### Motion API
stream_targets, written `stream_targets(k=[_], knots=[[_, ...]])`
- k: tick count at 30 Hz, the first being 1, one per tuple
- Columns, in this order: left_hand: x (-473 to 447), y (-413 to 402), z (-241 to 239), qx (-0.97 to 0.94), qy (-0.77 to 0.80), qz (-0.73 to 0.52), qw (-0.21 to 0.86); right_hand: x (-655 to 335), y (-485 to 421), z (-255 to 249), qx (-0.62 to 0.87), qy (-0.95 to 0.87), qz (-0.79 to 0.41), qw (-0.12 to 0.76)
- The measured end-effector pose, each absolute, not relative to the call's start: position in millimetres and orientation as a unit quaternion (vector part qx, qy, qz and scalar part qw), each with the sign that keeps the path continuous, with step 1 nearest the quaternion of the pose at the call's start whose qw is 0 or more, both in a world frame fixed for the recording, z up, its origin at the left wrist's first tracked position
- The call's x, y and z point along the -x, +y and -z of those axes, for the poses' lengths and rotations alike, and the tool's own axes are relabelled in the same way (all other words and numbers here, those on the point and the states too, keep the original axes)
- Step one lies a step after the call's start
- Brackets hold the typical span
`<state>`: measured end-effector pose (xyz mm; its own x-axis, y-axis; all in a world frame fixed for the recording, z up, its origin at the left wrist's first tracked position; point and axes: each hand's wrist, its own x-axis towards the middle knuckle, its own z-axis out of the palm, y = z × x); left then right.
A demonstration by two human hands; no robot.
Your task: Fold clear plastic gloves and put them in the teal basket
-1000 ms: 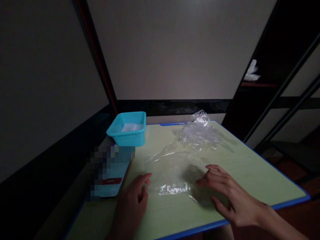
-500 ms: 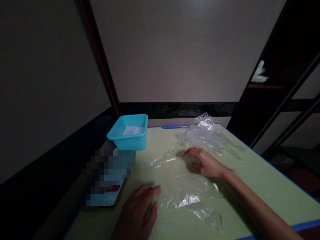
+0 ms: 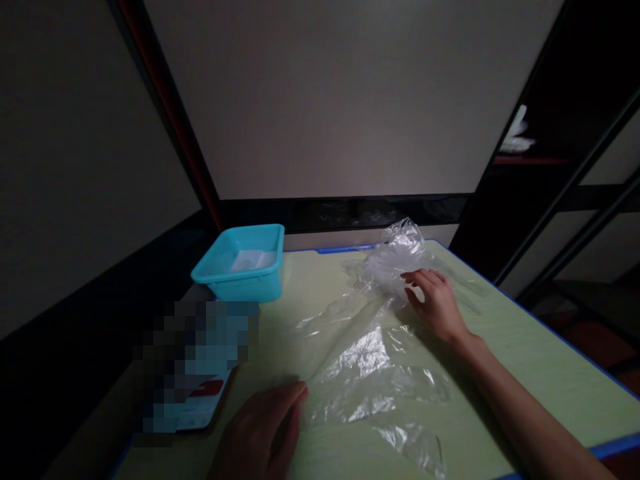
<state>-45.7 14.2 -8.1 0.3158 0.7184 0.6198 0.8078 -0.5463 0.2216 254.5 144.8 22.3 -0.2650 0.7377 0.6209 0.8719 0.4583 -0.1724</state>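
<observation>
A clear plastic bag (image 3: 367,373) lies spread and wrinkled across the pale green table (image 3: 525,360). My left hand (image 3: 260,433) rests flat on the table at the bag's near left edge, fingers stretched out. My right hand (image 3: 434,301) reaches to the far side, fingers extended and lying on the bag beside a crumpled heap of clear plastic (image 3: 395,257). Neither hand grips anything.
A turquoise plastic tub (image 3: 240,263) with something white inside stands at the far left of the table. A phone (image 3: 200,407), partly pixelated, lies at the left edge. The table has a blue rim (image 3: 615,445). A dark metal frame and shelf stand on the right.
My right hand has moved from the bag's near edge across to its far side by the crumpled plastic. The bag now lies more spread out. My left hand stayed near the left edge.
</observation>
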Motion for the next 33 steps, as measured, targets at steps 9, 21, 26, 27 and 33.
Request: stream_targets(k=[9, 21, 26, 27, 33], knots=[[44, 11, 6, 0.824, -0.445, 0.345, 0.059, -246, 131, -34, 0.471, -0.78, -0.156, 0.38], [41, 12, 8, 0.851, -0.437, 0.287, 0.051, -220, 116, -23, 0.287, -0.688, -0.624, 0.234], [40, 13, 8, 0.835, -0.454, 0.302, 0.069, -222, 116, -24, 0.316, -0.758, -0.524, 0.227], [40, 14, 7, 0.831, -0.46, 0.305, 0.073, -222, 115, -25, 0.328, -0.775, -0.488, 0.232], [39, 14, 5, 0.8, -0.498, 0.317, 0.103, -211, 102, -33, 0.321, -0.895, -0.225, 0.213]])
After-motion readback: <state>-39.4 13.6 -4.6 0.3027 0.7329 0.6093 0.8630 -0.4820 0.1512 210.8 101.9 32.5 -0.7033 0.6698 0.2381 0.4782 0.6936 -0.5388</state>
